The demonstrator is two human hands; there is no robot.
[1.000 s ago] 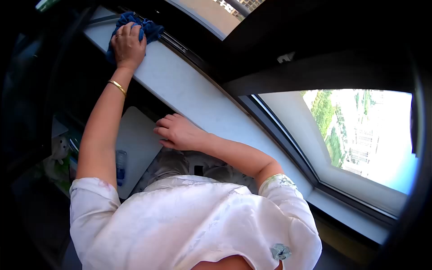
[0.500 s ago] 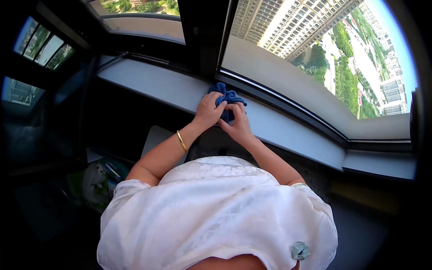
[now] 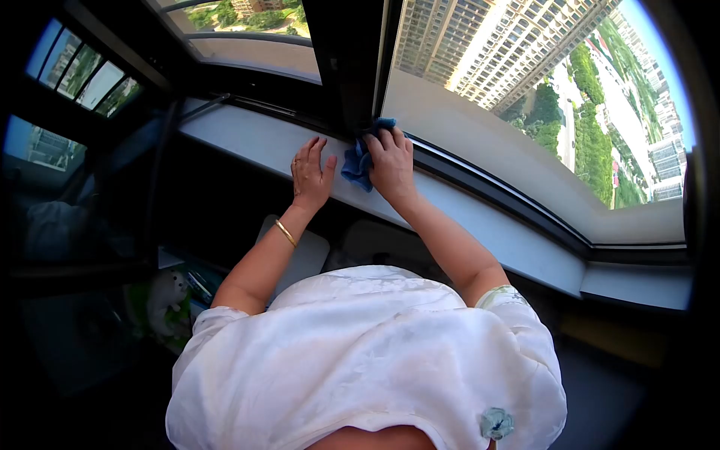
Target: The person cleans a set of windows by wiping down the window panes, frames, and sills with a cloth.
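Observation:
A crumpled blue cloth point(image 3: 357, 166) lies against the window frame and over the white sill point(image 3: 240, 139). My right hand point(image 3: 391, 163) is closed on the cloth, fingers pressing it toward the frame's lower corner. To the left, my left hand point(image 3: 312, 172) is off the cloth, resting on or just above the sill with fingers stretched out and nothing in them. A gold bangle point(image 3: 286, 232) circles my left wrist. Part of the cloth is hidden under my right hand.
A large window pane point(image 3: 480, 112) rises at the right, with a dark frame point(image 3: 495, 191) along its bottom. An opened window sash point(image 3: 82, 255) stands at the left. Below the sill are a grey chair-like surface point(image 3: 304, 255) and a white plush toy point(image 3: 166, 292).
My left hand has let go of the cloth and moved left. My right hand has taken the cloth up against the window frame. The view has shifted slightly.

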